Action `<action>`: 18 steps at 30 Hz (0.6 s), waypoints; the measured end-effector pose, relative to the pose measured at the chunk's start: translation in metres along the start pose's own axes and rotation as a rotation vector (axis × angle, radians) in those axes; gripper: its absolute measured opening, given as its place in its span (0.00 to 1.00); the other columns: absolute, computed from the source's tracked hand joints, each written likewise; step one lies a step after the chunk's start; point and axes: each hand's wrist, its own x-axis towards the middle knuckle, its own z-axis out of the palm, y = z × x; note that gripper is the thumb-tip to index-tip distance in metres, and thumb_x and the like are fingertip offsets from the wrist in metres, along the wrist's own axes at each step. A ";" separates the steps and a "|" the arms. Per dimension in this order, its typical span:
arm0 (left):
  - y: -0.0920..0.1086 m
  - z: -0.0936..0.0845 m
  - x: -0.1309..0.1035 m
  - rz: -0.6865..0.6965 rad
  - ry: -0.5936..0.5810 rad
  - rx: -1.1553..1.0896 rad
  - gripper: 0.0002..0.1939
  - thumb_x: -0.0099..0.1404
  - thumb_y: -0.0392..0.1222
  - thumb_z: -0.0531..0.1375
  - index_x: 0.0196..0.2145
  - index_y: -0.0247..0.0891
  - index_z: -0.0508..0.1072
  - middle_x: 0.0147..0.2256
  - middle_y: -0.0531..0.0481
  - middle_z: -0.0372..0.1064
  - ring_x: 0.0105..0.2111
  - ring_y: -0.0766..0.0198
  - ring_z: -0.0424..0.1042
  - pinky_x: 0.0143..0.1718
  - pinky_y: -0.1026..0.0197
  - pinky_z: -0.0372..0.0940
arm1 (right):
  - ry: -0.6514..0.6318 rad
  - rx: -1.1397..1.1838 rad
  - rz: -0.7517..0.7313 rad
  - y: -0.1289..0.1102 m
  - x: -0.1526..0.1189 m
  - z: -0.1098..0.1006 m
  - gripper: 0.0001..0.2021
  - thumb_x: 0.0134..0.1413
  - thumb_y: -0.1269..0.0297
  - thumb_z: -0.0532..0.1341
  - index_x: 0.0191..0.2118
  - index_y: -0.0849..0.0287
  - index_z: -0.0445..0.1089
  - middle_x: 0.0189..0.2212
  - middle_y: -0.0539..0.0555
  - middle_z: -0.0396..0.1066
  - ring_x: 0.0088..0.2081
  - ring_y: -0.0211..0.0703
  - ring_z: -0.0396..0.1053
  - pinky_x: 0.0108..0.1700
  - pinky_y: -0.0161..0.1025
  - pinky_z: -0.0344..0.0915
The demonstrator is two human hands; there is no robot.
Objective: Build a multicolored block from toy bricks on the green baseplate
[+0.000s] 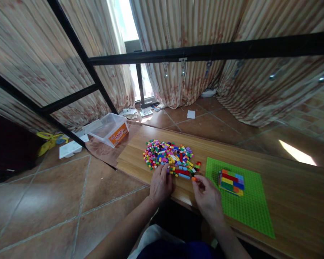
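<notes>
Overall, striped and flowered curtains (183, 28) hang across the background, above a floor (56, 194) of brown tiles with pale joints. A black metal frame (156, 57) crosses in front of the curtains, with clips attached along its horizontal bar. Below it extends a long wooden table (291, 201), its grain visible, at which the person works. A green studded baseplate (255, 214) lies flat on the tabletop, to the right of the loose bricks. A clear plastic bin (104, 136) with an orange label stands beyond the table's left end.

The brick pile (164, 153) — small pieces in many colours — spreads over the left part of the tabletop. The right hand (208, 197) is between the pile and the baseplate; the left hand (161, 182) is at the pile's near edge, its fingers bent down; whether they grip a piece cannot be told. The multicoloured brick block (232, 182), built of red, blue, green, yellow and orange pieces, sits on the baseplate, toward its left side. Long red and light-blue bricks (183, 176) lie between the two hands. Smallest of all is an orange brick (194, 179) — pinched between the right thumb and fingertips, just above the tabletop.
</notes>
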 end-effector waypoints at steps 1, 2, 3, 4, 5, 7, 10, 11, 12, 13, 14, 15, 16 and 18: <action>0.001 0.000 0.000 0.000 -0.005 0.003 0.23 0.64 0.33 0.55 0.56 0.35 0.62 0.50 0.40 0.66 0.51 0.54 0.67 0.52 0.50 0.67 | -0.008 0.005 0.000 0.001 -0.002 0.000 0.12 0.59 0.57 0.55 0.42 0.58 0.70 0.37 0.56 0.74 0.35 0.43 0.71 0.39 0.40 0.67; 0.002 0.000 0.001 0.002 -0.008 0.005 0.22 0.63 0.33 0.55 0.56 0.35 0.62 0.50 0.40 0.67 0.50 0.54 0.67 0.52 0.50 0.67 | -0.014 0.002 -0.001 0.002 -0.004 0.000 0.12 0.59 0.58 0.54 0.42 0.58 0.70 0.37 0.56 0.74 0.35 0.43 0.71 0.39 0.40 0.67; 0.003 0.001 0.001 0.006 -0.009 0.005 0.22 0.63 0.33 0.55 0.56 0.36 0.62 0.49 0.40 0.67 0.50 0.54 0.68 0.51 0.50 0.67 | -0.020 -0.005 -0.004 0.003 -0.005 0.001 0.12 0.59 0.59 0.54 0.42 0.58 0.70 0.38 0.56 0.74 0.36 0.44 0.71 0.40 0.40 0.67; 0.004 0.001 0.001 0.009 -0.010 0.003 0.22 0.63 0.33 0.56 0.56 0.36 0.62 0.49 0.40 0.67 0.50 0.54 0.68 0.51 0.50 0.67 | -0.023 -0.015 -0.009 0.003 -0.006 0.002 0.12 0.59 0.59 0.54 0.42 0.58 0.70 0.38 0.56 0.75 0.37 0.44 0.71 0.41 0.41 0.67; 0.006 0.002 0.001 0.012 -0.011 -0.001 0.22 0.63 0.33 0.56 0.56 0.36 0.62 0.49 0.40 0.67 0.50 0.54 0.68 0.51 0.50 0.67 | -0.024 -0.027 -0.016 0.003 -0.006 0.003 0.13 0.59 0.60 0.53 0.43 0.58 0.71 0.39 0.57 0.75 0.38 0.45 0.72 0.41 0.42 0.67; 0.010 0.003 0.000 0.011 -0.023 -0.009 0.22 0.64 0.34 0.56 0.56 0.36 0.62 0.50 0.41 0.66 0.51 0.54 0.67 0.51 0.50 0.67 | -0.022 -0.045 -0.034 0.003 -0.006 0.005 0.13 0.60 0.61 0.52 0.45 0.59 0.70 0.40 0.58 0.75 0.39 0.46 0.72 0.43 0.43 0.68; 0.015 0.004 0.000 0.006 -0.056 -0.010 0.23 0.64 0.34 0.56 0.57 0.38 0.62 0.50 0.42 0.66 0.50 0.55 0.68 0.51 0.51 0.67 | -0.026 -0.066 -0.057 0.004 -0.004 0.007 0.14 0.61 0.62 0.51 0.46 0.59 0.70 0.41 0.58 0.75 0.41 0.47 0.72 0.45 0.45 0.67; 0.016 0.004 0.000 0.003 -0.065 -0.006 0.24 0.63 0.34 0.56 0.57 0.38 0.62 0.50 0.42 0.66 0.49 0.55 0.68 0.51 0.51 0.67 | -0.030 -0.079 -0.062 0.004 -0.004 0.008 0.14 0.62 0.62 0.50 0.46 0.59 0.70 0.41 0.58 0.75 0.41 0.47 0.72 0.45 0.45 0.67; 0.017 0.004 0.001 0.000 -0.070 0.001 0.24 0.63 0.34 0.56 0.57 0.39 0.62 0.50 0.42 0.66 0.49 0.55 0.69 0.50 0.50 0.67 | -0.036 -0.094 -0.066 0.004 -0.003 0.008 0.14 0.62 0.63 0.50 0.46 0.59 0.71 0.41 0.58 0.75 0.41 0.47 0.72 0.45 0.45 0.67; 0.018 0.004 0.002 -0.003 -0.074 0.010 0.24 0.63 0.34 0.56 0.57 0.39 0.62 0.50 0.42 0.67 0.48 0.54 0.69 0.50 0.50 0.68 | -0.044 -0.110 -0.073 0.004 -0.002 0.009 0.14 0.62 0.63 0.50 0.45 0.58 0.71 0.41 0.58 0.75 0.41 0.47 0.72 0.45 0.44 0.67; 0.018 0.004 0.003 -0.004 -0.079 0.018 0.23 0.63 0.34 0.56 0.56 0.39 0.62 0.50 0.42 0.67 0.48 0.54 0.69 0.49 0.50 0.68 | -0.055 -0.127 -0.081 0.004 -0.001 0.009 0.14 0.62 0.63 0.50 0.45 0.58 0.71 0.41 0.58 0.75 0.41 0.46 0.71 0.45 0.44 0.67; 0.018 0.004 0.004 -0.003 -0.085 0.025 0.23 0.62 0.34 0.57 0.56 0.38 0.63 0.50 0.42 0.67 0.48 0.54 0.69 0.49 0.50 0.68 | -0.064 -0.143 -0.089 0.004 0.001 0.009 0.14 0.62 0.63 0.50 0.45 0.58 0.71 0.41 0.58 0.75 0.41 0.46 0.71 0.45 0.44 0.66; 0.018 0.004 0.005 0.000 -0.091 0.029 0.23 0.62 0.34 0.57 0.56 0.38 0.63 0.50 0.42 0.67 0.48 0.55 0.69 0.49 0.51 0.68 | -0.069 -0.158 -0.097 0.004 0.003 0.009 0.13 0.61 0.63 0.51 0.44 0.59 0.71 0.40 0.57 0.74 0.41 0.46 0.71 0.45 0.43 0.66; 0.019 0.004 0.007 0.010 -0.104 0.027 0.23 0.61 0.34 0.57 0.55 0.38 0.63 0.50 0.42 0.67 0.48 0.55 0.69 0.49 0.52 0.68 | -0.063 -0.181 -0.110 0.006 0.007 0.007 0.13 0.61 0.63 0.51 0.44 0.59 0.71 0.40 0.58 0.74 0.42 0.47 0.70 0.45 0.43 0.65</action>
